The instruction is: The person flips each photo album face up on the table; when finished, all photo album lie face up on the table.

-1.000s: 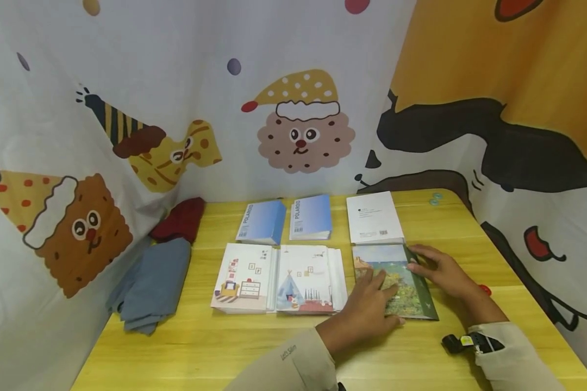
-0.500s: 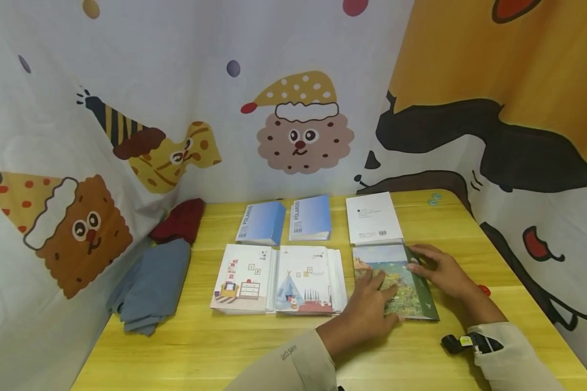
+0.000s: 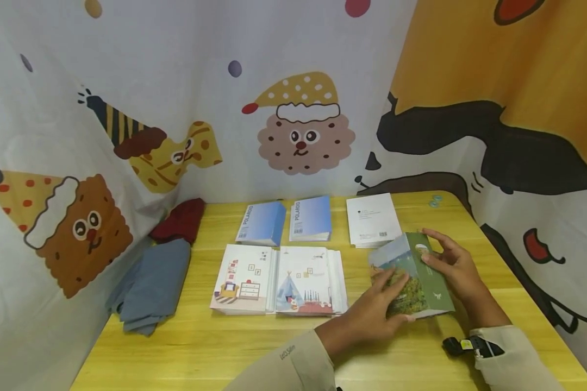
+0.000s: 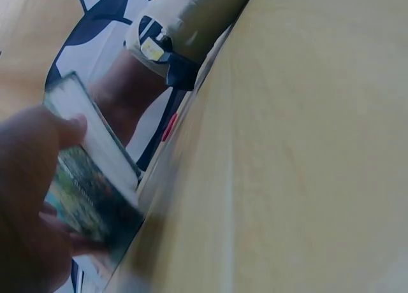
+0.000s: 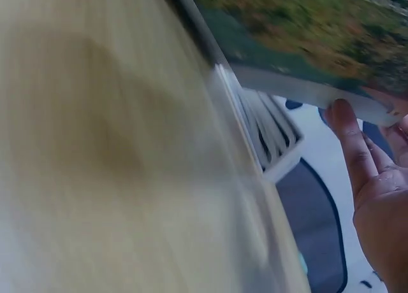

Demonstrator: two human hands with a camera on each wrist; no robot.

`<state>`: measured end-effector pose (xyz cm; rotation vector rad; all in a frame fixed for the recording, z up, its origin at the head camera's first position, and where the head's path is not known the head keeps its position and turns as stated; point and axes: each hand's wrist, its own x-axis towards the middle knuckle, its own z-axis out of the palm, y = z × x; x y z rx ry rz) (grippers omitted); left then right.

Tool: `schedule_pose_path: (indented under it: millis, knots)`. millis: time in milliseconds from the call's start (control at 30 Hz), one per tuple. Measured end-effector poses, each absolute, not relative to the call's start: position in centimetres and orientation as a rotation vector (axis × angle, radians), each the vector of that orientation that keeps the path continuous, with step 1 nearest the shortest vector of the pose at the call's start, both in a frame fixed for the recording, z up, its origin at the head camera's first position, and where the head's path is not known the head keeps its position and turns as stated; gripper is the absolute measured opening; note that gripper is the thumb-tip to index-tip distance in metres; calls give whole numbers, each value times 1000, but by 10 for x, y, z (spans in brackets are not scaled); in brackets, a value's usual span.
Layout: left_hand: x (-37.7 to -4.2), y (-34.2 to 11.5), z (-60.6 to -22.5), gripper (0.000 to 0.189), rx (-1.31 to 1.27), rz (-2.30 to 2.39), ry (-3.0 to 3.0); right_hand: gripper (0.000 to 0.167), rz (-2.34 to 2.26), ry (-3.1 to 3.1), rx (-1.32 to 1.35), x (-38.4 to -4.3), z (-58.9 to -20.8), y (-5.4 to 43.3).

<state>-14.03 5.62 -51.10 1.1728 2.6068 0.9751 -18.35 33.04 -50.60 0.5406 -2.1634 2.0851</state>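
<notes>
Currently, lower right of frame: left hand [image 3: 372, 314] and right hand [image 3: 456, 267], fingers gripping a tilted green-spined book [image 3: 413, 296].

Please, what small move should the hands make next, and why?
Perhaps level the green-spined book: it is tilted, its spine and page edge showing, and the left hand grips one side while the right hand grips the spine, so both could steady it.

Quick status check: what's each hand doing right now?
Left hand: holding the painted-cover book, fingers on its cover, thumb at its near edge.
Right hand: holding the same book, thumb on its green side.
</notes>
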Motion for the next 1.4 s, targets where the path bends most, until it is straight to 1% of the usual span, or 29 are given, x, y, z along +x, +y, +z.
schedule_pose_path:
  millis: [100, 233, 333, 500, 667, 833, 1167, 1300, 1400]
  knots:
    - [-142, 55, -510, 93, 1221, 1091, 2553, 65, 2172, -1997, 728, -181, -504, 327]
    - [-146, 56, -509, 108, 1308, 1306, 2478, 60, 2164, -1900, 936, -179, -503, 322]
    - [-150, 56, -510, 118, 1304, 1487, 2363, 61, 2029, -2023, 927, -177, -504, 317]
    - [-152, 54, -507, 123, 1103, 1767, 2061, 69, 1751, -2302, 835, -176, -507, 311]
    - [-152, 46, -499, 115, 877, 1818, 2030, 69, 1641, -2430, 794, -178, -514, 310]
    - [-152, 36, -495, 103, 676, 1669, 2213, 70, 1560, -2522, 847, -176, -516, 302]
    - [-161, 28, -497, 88, 641, 1326, 2488, 74, 1237, -2761, 724, -172, -520, 293]
    - [-163, 27, -500, 82, 601, 1283, 2549, 75, 1178, -2818, 716, -175, -523, 293]
    - [-162, 28, -501, 82, 572, 1300, 2555, 77, 1195, -2839, 711, -176, -523, 293]
